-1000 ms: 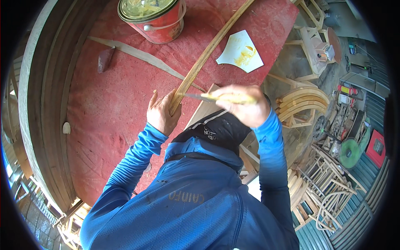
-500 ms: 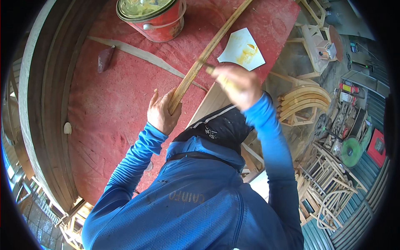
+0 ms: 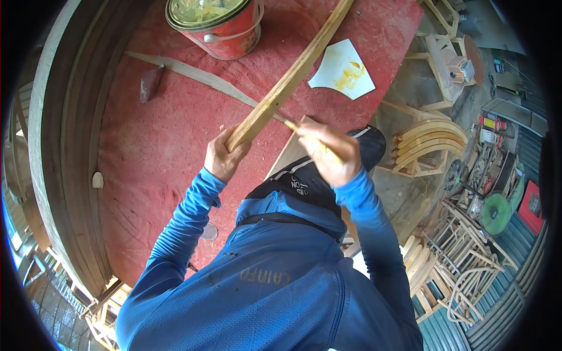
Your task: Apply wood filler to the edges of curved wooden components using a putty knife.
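Note:
My left hand (image 3: 222, 158) is closed around the near end of a long wooden strip (image 3: 287, 86), which slants up to the far right. In my right hand (image 3: 335, 153) is a slim, yellow-handled putty knife (image 3: 291, 124). Its narrow blade is at the strip's right edge, and I cannot tell whether it touches. Beyond my right hand lies a white palette board (image 3: 331, 72) smeared with yellow-brown paste. A red bucket (image 3: 233, 44) stands at the far side, its top coated in pale, dried paste.
Red cloth covers the table (image 3: 158, 175). A thin, pointed wooden piece (image 3: 199, 75) and a dark, wedge-shaped object (image 3: 150, 85) lie on it. Brown curved boards (image 3: 76, 146) line the left. Curved wooden parts (image 3: 430, 143) and a green fan (image 3: 495, 213) stand at the right.
The strip's near end has shifted slightly left and turned, showing a wider face. My right hand has moved down toward me, bringing the putty knife lower along the strip's right edge.

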The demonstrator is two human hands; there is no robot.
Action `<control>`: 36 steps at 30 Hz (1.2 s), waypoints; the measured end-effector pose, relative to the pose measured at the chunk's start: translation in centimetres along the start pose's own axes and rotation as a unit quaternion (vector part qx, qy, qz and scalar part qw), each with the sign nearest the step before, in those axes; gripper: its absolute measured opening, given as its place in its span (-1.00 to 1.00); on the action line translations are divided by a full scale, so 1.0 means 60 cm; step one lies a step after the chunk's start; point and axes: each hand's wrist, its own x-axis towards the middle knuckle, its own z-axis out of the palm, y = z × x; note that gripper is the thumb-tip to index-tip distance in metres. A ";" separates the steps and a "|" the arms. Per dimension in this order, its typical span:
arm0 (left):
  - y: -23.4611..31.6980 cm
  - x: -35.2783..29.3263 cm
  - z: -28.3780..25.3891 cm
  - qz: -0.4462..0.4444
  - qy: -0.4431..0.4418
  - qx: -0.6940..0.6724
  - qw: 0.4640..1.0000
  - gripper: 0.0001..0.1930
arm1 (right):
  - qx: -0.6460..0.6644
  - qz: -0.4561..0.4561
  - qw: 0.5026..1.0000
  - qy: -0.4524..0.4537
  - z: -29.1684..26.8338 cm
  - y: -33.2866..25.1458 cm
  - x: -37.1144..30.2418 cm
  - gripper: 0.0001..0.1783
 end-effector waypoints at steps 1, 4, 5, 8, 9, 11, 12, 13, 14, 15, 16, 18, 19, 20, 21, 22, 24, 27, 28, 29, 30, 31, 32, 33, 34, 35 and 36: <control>-0.001 0.003 -0.004 -0.015 -0.008 -0.011 1.000 -0.51 | 0.037 0.018 0.999 -0.020 0.004 -0.010 -0.013 -0.80; -0.002 0.007 -0.009 -0.017 -0.020 -0.012 1.000 -0.49 | 0.096 0.075 0.992 -0.026 -0.001 -0.004 -0.030 -0.77; -0.001 0.006 -0.010 -0.019 -0.021 -0.021 0.999 -0.50 | 0.161 0.133 0.978 -0.005 0.001 0.007 -0.031 -0.76; 0.004 0.003 -0.007 0.009 -0.015 -0.010 1.000 -0.52 | 0.353 0.322 0.878 0.036 0.001 0.052 -0.032 -0.71; 0.006 0.004 -0.006 -0.005 -0.019 -0.003 1.000 -0.52 | 0.384 0.366 0.846 0.055 0.003 0.070 -0.028 -0.71; 0.007 0.005 -0.003 0.005 -0.013 0.007 1.000 -0.56 | 0.480 0.362 0.797 0.065 0.003 0.104 -0.013 -0.67; 0.007 0.005 -0.003 0.005 -0.014 0.008 1.000 -0.56 | 0.456 0.376 0.803 0.073 0.000 0.120 0.000 -0.67; 0.007 0.005 -0.004 0.005 -0.016 0.021 1.000 -0.53 | 0.440 0.388 0.806 0.076 -0.005 0.134 0.014 -0.67; 0.006 0.004 -0.005 0.005 -0.013 0.035 0.999 -0.51 | 0.414 0.388 0.818 0.091 -0.010 0.144 0.027 -0.70; 0.005 0.004 -0.005 0.005 -0.011 0.034 0.999 -0.51 | 0.409 0.360 0.834 0.090 -0.023 0.150 0.037 -0.69; 0.003 0.003 -0.004 0.011 -0.004 0.043 0.999 -0.51 | 0.376 0.333 0.860 0.092 -0.035 0.153 0.046 -0.69; -0.001 0.004 -0.001 0.015 0.001 0.049 0.999 -0.52 | 0.261 0.277 0.919 0.107 -0.047 0.148 0.063 -0.71; -0.003 0.004 0.002 0.022 0.009 0.033 0.999 -0.52 | 0.263 0.254 0.925 0.099 -0.047 0.139 0.066 -0.71; -0.004 0.004 0.005 0.028 0.017 0.018 0.999 -0.53 | 0.184 0.184 0.962 0.086 -0.044 0.126 0.067 -0.72; -0.006 0.003 0.008 0.027 0.016 0.017 0.999 -0.53 | 0.109 0.108 0.986 0.070 -0.038 0.110 0.067 -0.73; -0.007 0.002 0.011 0.023 0.016 0.020 0.999 -0.53 | -0.019 0.042 0.998 0.036 -0.033 0.092 0.065 -0.74; -0.010 -0.001 0.016 0.016 0.018 0.023 0.999 -0.53 | -0.044 -0.012 0.999 -0.019 -0.013 0.050 0.054 -0.77; -0.012 -0.002 0.019 0.008 0.038 0.042 0.998 -0.53 | 0.005 -0.012 0.999 -0.051 0.003 -0.007 0.022 -0.78; -0.011 -0.001 0.018 0.025 0.049 0.076 0.996 -0.53 | 0.030 -0.018 0.997 -0.064 -0.001 -0.016 0.014 -0.79; -0.010 0.000 0.018 0.039 0.062 0.111 0.991 -0.53 | 0.029 -0.014 0.998 -0.057 -0.007 -0.016 0.009 -0.79; -0.008 0.002 0.019 0.043 0.058 0.108 0.992 -0.53 | 0.055 0.028 0.995 -0.073 -0.015 -0.014 0.003 -0.79; -0.005 0.002 0.018 0.072 0.057 0.153 0.984 -0.53 | 0.082 0.069 0.990 -0.090 -0.023 -0.008 -0.004 -0.78; -0.001 0.001 0.017 0.101 0.058 0.198 0.973 -0.53 | 0.146 0.166 0.972 -0.076 -0.024 0.002 -0.009 -0.75; 0.003 0.000 0.016 0.101 0.059 0.199 0.973 -0.53 | 0.218 0.235 0.945 -0.065 -0.024 0.017 -0.010 -0.74; 0.006 -0.002 0.018 0.097 0.054 0.196 0.974 -0.53 | 0.249 0.244 0.936 -0.041 -0.020 0.035 -0.011 -0.74; 0.010 -0.002 0.019 0.106 0.057 0.191 0.974 -0.52 | 0.285 0.248 0.926 -0.018 -0.017 0.053 -0.010 -0.74; 0.012 -0.002 0.019 0.112 0.053 0.201 0.972 -0.52 | 0.304 0.290 0.907 0.004 -0.017 0.071 -0.009 -0.72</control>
